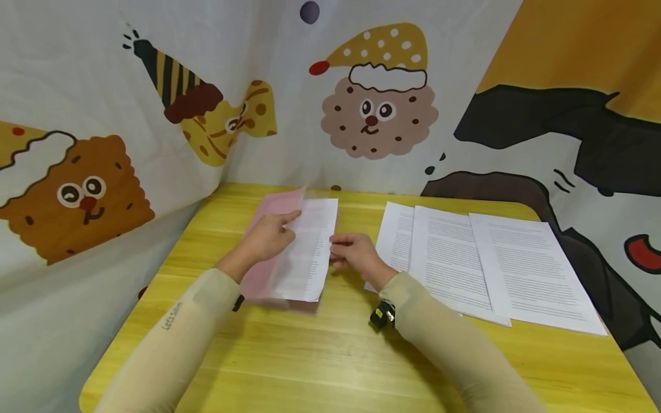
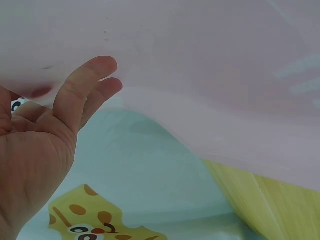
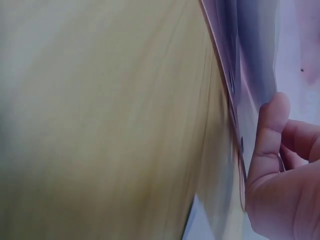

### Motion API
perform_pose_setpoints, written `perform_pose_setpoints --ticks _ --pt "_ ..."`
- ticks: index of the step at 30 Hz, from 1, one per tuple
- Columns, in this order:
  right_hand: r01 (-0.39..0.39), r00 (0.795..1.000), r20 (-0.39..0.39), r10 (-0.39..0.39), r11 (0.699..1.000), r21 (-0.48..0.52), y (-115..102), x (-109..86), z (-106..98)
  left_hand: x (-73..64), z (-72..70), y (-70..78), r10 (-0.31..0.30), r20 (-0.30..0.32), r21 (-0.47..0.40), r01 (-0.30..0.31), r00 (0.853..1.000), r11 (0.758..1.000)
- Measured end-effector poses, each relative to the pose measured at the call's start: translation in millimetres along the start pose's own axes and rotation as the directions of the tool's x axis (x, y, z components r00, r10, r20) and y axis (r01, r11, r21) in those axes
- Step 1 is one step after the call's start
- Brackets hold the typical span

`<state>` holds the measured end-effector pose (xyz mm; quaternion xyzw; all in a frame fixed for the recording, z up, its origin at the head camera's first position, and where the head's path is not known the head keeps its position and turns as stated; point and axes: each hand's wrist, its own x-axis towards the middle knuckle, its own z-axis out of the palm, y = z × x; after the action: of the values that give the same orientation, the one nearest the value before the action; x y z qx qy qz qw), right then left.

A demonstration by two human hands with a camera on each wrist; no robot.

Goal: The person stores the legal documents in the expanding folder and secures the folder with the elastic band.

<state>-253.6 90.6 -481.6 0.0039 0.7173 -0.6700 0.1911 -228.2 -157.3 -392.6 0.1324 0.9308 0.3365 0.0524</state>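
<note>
A translucent pink plastic folder [image 1: 268, 267] lies at the left of the table, its cover lifted. My left hand [image 1: 268, 236] holds that cover, index finger stretched along it. In the left wrist view the raised pink film [image 2: 215, 90] spreads beside the left hand's fingers [image 2: 82, 90]. Printed paper [image 1: 320, 246] sits in the folder, partly under the film, its right side showing. At the paper's right edge my right hand [image 1: 358, 255] pinches it between thumb and fingers. The right wrist view has the right thumb [image 3: 272, 130] up against the edge.
Several printed sheets overlap on the right side of the table, among them a middle sheet [image 1: 454, 258] and a right sheet [image 1: 537, 269]. The yellow wooden table [image 1: 310, 355] meets a cartoon-printed curtain [image 1: 279, 51] at the back and left.
</note>
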Motion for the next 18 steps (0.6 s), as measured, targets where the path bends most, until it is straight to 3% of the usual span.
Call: perform_pose_setpoints --ticks 6,18 --pt "-0.003 1.000 -0.002 0.003 1.000 0.021 0.8 4.2 13.7 -1.4 0.2 0.0 0.019 -0.010 -0.009 -0.019 1.000 1.000" --pt "-0.004 1.000 0.007 0.004 1.000 0.018 0.9 6.0 19.6 -0.8 0.6 -2.4 0.021 -0.017 -0.012 -0.021 1.000 1.000"
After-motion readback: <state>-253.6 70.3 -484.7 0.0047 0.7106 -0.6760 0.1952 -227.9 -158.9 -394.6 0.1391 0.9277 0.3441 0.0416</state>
